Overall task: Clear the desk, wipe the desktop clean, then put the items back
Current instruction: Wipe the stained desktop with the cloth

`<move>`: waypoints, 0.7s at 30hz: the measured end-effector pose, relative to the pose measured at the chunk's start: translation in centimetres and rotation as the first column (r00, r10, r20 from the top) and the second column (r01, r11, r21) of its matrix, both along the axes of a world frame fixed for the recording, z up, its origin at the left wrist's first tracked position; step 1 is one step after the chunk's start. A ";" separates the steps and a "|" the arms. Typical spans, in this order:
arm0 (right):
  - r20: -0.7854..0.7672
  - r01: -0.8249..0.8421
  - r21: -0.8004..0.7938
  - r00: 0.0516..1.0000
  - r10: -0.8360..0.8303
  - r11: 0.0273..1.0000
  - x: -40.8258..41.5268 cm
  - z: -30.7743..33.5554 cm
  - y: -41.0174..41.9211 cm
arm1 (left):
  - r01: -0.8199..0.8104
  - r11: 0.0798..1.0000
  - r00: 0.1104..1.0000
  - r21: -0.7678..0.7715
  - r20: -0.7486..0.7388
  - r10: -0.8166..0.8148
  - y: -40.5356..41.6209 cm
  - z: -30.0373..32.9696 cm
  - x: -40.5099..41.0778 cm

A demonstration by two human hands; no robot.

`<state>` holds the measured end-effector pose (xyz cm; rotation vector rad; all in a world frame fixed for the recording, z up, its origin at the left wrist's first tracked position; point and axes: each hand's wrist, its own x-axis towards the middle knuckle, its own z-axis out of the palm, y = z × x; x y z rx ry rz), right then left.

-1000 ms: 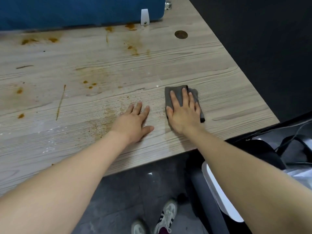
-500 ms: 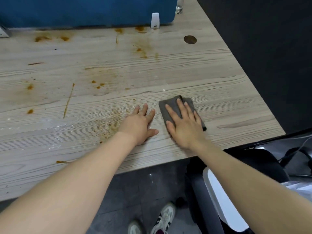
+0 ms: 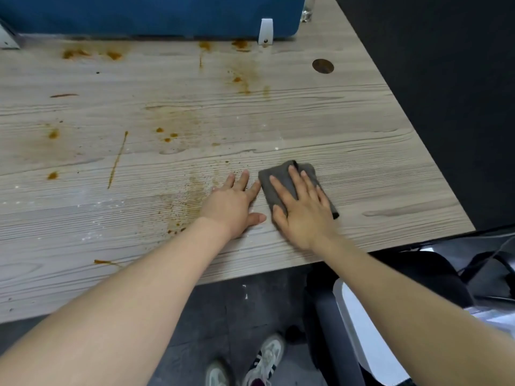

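Folded dark grey cloth (image 3: 281, 183), frame centre: soft, light, pliable. Right hand (image 3: 305, 210) presses it flat, fingers extended; left hand (image 3: 232, 208) rests flat, released, on the stained wood-grain desktop (image 3: 362, 151). Recommended hold: palm pressure.

Desk (image 3: 348, 121): pale wood-grain top, matt, ridged lines along the grain; rust-brown stains (image 3: 242, 79) and white specks dull it. Cloth (image 3: 274, 188): grey, soft, matt, folded (weave too fine to tell). Divider (image 3: 156, 12): blue fabric, matt. Clip (image 3: 266, 30): white, smooth plastic. Floor (image 3: 223, 316): dark, matt, scuffed.
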<state>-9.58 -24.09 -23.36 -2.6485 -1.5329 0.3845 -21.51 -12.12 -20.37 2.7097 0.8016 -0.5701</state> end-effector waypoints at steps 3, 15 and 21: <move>-0.019 0.091 -0.028 0.996 -0.092 0.995 2.3 0.1 2.4 | 0.006 1.000 1.000 0.007 -0.005 -0.006 0.0 0.0 0.0; 0.015 -0.036 0.010 0.999 0.036 0.999 0.2 0.1 -1.7 | 0.008 1.000 1.000 -0.003 0.014 -0.008 0.1 -0.2 -0.1; 0.005 0.214 -0.039 0.977 -0.214 0.976 2.5 0.0 1.0 | 0.026 1.000 1.000 0.009 0.013 -0.026 0.3 -0.7 -0.2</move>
